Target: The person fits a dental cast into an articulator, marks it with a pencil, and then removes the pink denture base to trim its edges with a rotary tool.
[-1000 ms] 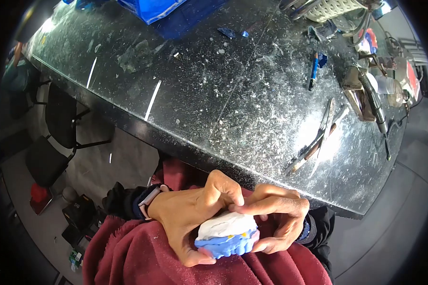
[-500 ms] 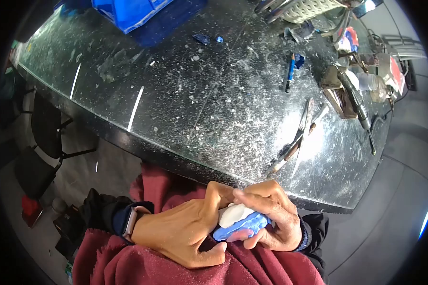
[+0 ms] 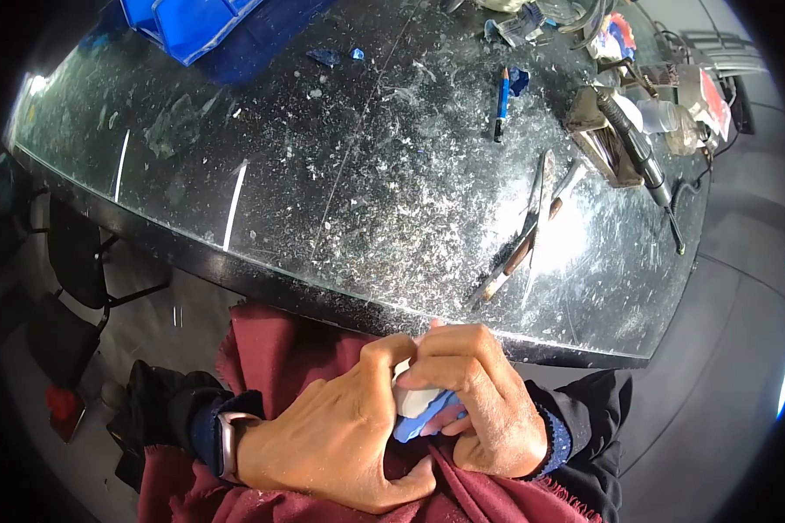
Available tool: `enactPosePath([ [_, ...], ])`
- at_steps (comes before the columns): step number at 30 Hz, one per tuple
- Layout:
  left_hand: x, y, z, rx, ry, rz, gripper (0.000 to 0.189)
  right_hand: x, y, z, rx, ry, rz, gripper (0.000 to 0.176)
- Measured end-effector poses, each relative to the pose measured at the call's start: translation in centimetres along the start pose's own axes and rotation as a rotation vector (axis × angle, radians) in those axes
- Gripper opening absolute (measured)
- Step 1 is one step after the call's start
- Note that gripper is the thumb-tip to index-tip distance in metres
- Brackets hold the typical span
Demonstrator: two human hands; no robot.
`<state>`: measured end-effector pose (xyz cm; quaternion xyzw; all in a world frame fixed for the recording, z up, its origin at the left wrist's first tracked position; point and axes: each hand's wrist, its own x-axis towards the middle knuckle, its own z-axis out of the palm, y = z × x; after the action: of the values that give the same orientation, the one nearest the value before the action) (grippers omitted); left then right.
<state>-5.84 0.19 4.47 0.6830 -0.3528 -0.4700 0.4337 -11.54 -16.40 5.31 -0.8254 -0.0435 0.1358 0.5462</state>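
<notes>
A small moulded piece (image 3: 419,404), white like plaster on top with a lumpy blue layer below, is held between my hands above my lap. My left hand (image 3: 327,436) is closed against its left side, fingertips mostly hidden behind the piece, thumb low. My right hand (image 3: 497,405) wraps round the right side, with fingers over the white top and fingertips under the blue layer. Much of the piece is covered by the fingers. A maroon cloth (image 3: 275,349) lies over my lap under both hands.
White dust and crumbs cover the dark glass-topped table (image 3: 323,209). Thin hand tools (image 3: 519,248) lie crossed near its front edge. Farther off are a blue pencil (image 3: 502,105), a handpiece (image 3: 632,144) on a stand, and a blue bin (image 3: 192,30). Black chairs (image 3: 78,253) stand at left.
My right hand has turned and closed further over the piece, so less of the blue and pink shows. The whole view has shifted slightly; the table items look unmoved.
</notes>
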Motion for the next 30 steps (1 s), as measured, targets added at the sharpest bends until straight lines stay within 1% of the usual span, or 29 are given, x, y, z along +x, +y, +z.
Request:
enactPosePath([
  [1, 0.0, 0.1, 0.0, 0.004, -0.003, -0.003, 0.09, -0.1, 0.2, 0.1, 0.012, 0.007, -0.014, 0.056],
  [4, -0.1, 0.0, 0.1, -0.044, 0.127, 0.033, 0.075, 0.0, 0.6, 0.2, 0.048, 0.001, -0.072, 0.058],
  [7, -0.5, -1.2, -0.4, -0.111, 0.037, 0.077, 0.077, 0.5, 1.1, -0.9, 0.138, -0.032, -0.173, 0.06],
  [8, -0.2, -1.6, -0.5, -0.264, 0.042, 0.15, 0.078, 0.2, 2.0, -0.6, 0.245, 0.015, -0.238, 0.064],
  [10, 0.4, -2.8, -0.6, -0.569, 0.054, 0.287, 0.079, 0.2, 1.8, -1.3, 0.384, -0.018, -0.139, 0.069],
  [11, 0.3, -3.5, -0.2, -0.697, 0.034, 0.317, 0.079, 0.2, 2.3, -1.0, 0.453, -0.03, -0.151, 0.073],
  [14, -0.3, -4.3, -0.9, -0.766, -0.026, 0.264, 0.076, 0.2, 3.0, -0.7, 0.391, -0.065, -0.235, 0.072],
  [15, -0.3, -4.3, -0.9, -0.794, -0.052, 0.281, 0.074, 0.5, 3.3, 0.0, 0.369, 0.029, -0.301, 0.067],
  [18, -0.4, -4.7, -1.3, -0.906, -0.178, 0.269, 0.072, 0.4, 3.5, 0.0, 0.369, -0.017, -0.361, 0.066],
  [19, -0.7, -4.8, -1.0, -1.009, -0.18, 0.209, 0.069, 0.3, 3.2, 0.1, 0.396, -0.007, -0.317, 0.066],
  [22, -0.7, -5.0, -1.5, -1.128, -0.296, 0.118, 0.066, 0.1, 2.5, 1.0, 0.412, 0.047, -0.269, 0.06],
  [23, -0.5, -4.8, -1.8, -1.142, -0.293, 0.084, 0.063, 0.7, 2.1, 0.8, 0.325, 0.033, -0.286, 0.056],
  [26, -0.7, -4.5, -2.2, -0.822, -0.149, 0.231, 0.059, 1.6, 1.7, 1.8, 0.214, 0.06, -0.388, 0.06],
  [27, -1.0, -4.4, -1.8, -0.879, -0.075, 0.213, 0.056, 1.9, 1.5, 2.0, 0.241, 0.082, -0.375, 0.059],
  [30, -1.5, -4.3, -1.2, -1.086, -0.033, 0.165, 0.055, 2.9, 0.9, 2.6, 0.318, 0.146, -0.331, 0.058],
])
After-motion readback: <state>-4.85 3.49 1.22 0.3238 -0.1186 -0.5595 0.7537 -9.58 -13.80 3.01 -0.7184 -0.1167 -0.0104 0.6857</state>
